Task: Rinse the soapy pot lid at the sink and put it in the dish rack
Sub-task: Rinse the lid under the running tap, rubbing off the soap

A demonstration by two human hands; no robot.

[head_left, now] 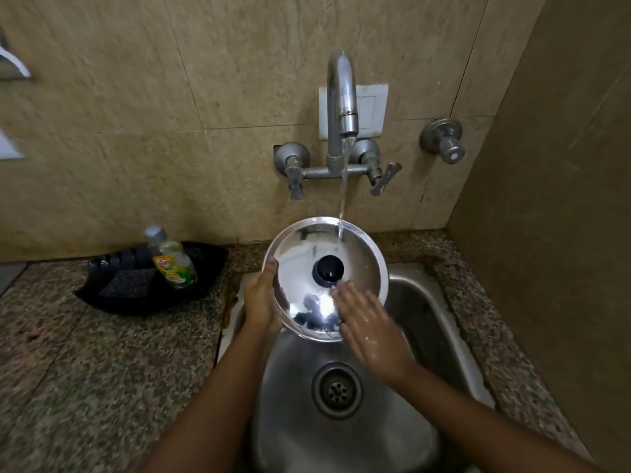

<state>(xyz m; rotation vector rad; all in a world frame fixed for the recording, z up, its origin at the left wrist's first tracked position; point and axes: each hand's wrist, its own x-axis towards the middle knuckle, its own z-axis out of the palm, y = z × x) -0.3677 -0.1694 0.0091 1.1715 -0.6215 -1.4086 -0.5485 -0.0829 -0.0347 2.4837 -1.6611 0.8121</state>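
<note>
A round steel pot lid (pixel 300 254) with a black knob (pixel 328 270) is held tilted over the steel sink (pixel 426 302). My left hand (pixel 261 302) grips its left rim, thumb on top. My right hand (pixel 368 326), wet and flat with fingers spread, lies on the lid's lower right face beside the knob. Water runs from the wall tap (pixel 343 97) and lands on the lid's upper right edge. No dish rack is in view.
A black tray (pixel 112 295) on the granite counter at left holds a dish-soap bottle (pixel 172 261) and a dark scrub pad (pixel 128 286). The sink drain (pixel 337 390) lies below the lid. A tiled wall rises close on the right, with a separate valve (pixel 444 139).
</note>
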